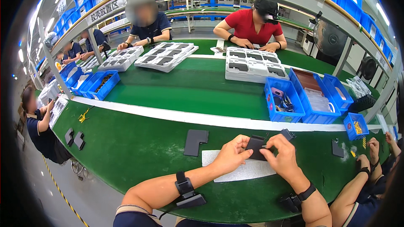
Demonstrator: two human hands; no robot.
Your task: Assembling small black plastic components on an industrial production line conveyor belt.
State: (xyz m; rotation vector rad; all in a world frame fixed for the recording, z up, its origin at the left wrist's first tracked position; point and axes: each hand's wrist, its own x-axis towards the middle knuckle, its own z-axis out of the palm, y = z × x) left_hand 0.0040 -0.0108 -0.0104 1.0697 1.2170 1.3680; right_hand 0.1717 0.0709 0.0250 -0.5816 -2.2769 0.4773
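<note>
Between my two hands is a flat black plastic housing [255, 146], raised over a pale foam sheet [246, 172] on the green bench. My left hand [231, 154] grips its left side, thumb in front and fingers behind. At the opposite edge, my right hand [281, 154] pinches with thumb and forefinger; whether a small part sits in that pinch is too fine to see. An L-shaped black housing [195, 142] lies left of the foam sheet. Just beyond my right hand rests another dark part [288, 134], partly covered by the fingers.
Blue bins [284, 101] with tools and parts stand at the back right. Two black pieces [75, 138] and yellow ties [84, 116] lie far left. White trays [256, 65] of black parts sit before co-workers across the bench. Another person's hands [370, 155] work at the right.
</note>
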